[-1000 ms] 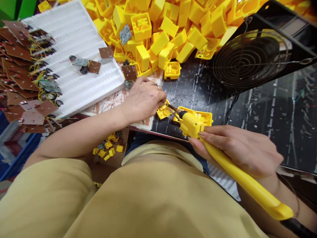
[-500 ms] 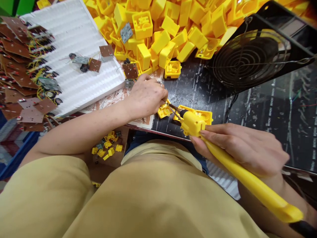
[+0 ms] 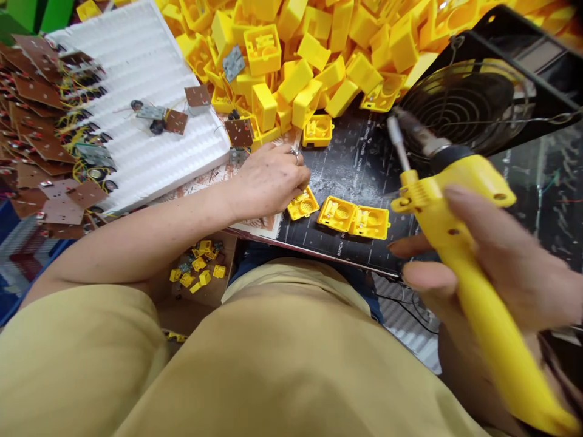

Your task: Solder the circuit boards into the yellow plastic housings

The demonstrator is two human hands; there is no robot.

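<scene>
Nearest me, my right hand (image 3: 505, 261) is wrapped around a yellow tool (image 3: 485, 309) of smooth plastic, right of the casing pair (image 3: 354, 217). The tool's long axis slants away from me and leftward, its metal tip pointing past the pair's right end.

The pair, two open yellow boxes side by side, lies with its long axis roughly along my edge of the worktop (image 3: 355, 145), which is black, scuffed and printed in white. Just left of the pair sits a single casing (image 3: 303, 205), thin-walled, with a round perforated patch. My left hand (image 3: 273, 179) is much the nearer to it, fingers bent down over its far side; the fingertips are hidden, so I cannot tell whether they grip.

Beyond the pair is a heap of hard, boxy yellow casings (image 3: 291, 79); beyond and right, a black fan (image 3: 473, 91) with a ringed grille; beyond and left, a ridged white foam sheet (image 3: 150, 67) and flat brown circuit boards (image 3: 39, 149).
</scene>
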